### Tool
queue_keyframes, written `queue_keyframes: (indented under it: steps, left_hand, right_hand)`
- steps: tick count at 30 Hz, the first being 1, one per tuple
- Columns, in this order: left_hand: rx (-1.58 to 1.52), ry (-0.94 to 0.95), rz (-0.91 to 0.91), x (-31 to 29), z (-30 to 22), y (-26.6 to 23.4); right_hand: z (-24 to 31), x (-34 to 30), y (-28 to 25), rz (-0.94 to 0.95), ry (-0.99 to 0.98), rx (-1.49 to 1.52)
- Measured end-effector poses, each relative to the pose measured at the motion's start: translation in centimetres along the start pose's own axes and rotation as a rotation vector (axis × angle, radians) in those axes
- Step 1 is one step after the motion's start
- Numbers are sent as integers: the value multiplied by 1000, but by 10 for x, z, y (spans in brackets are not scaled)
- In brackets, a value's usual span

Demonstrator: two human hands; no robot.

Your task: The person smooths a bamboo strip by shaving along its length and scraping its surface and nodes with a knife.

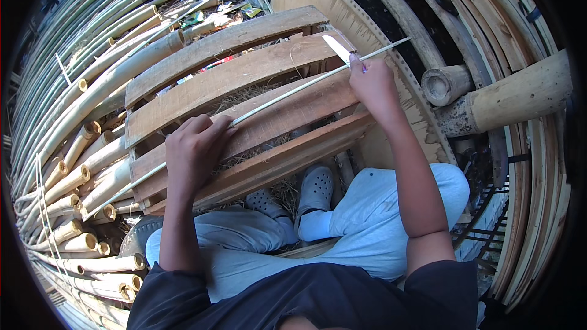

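A long, thin, pale bamboo strip [279, 99] slants from the lower left up to the right, across a slatted wooden crate [202, 101]. My left hand [194, 146] is closed around the strip above the crate's left part. At the crate's upper right, my right hand [374, 82] grips a knife [337, 48] with a light blade and a purplish handle. The blade points up and left, just over the strip. The strip passes right at the knuckles of that hand; whether its fingers also touch it is hidden.
Stacked bamboo poles [92, 174] fill the left side. A curved plywood sheet [361, 21] stands beyond the crate, with a thick bamboo pole [513, 98] and long wooden slats [538, 208] at the right. My grey clogs [316, 189] are below the crate's near edge. Litter [229, 15] lies behind.
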State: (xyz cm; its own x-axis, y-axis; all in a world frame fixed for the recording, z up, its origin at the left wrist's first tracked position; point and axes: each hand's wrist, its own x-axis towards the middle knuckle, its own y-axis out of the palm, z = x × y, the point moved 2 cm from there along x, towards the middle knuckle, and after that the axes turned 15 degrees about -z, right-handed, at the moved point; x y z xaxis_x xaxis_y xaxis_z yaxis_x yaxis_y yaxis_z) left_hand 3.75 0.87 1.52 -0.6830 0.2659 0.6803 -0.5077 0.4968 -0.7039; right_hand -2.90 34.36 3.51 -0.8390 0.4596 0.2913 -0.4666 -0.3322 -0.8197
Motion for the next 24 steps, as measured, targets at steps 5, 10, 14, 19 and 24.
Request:
queue_keyframes:
  steps: [5, 10, 14, 19, 24]
  left_hand:
    - [-19, -3, -13, 2, -2, 2]
    - [4, 1, -11, 0, 0, 1]
    - [3, -1, -2, 2, -3, 2]
    - [-1, -6, 7, 1, 0, -1]
    - [-18, -11, 13, 2, -3, 2]
  right_hand:
    - [-19, 24, -21, -12, 72, -73]
    - [3, -7, -7, 142, 5, -67]
    - [-13, 18, -25, 9, 6, -167]
    - [13, -16, -1, 42, -132, -75]
    - [-19, 20, -22, 39, -39, -68]
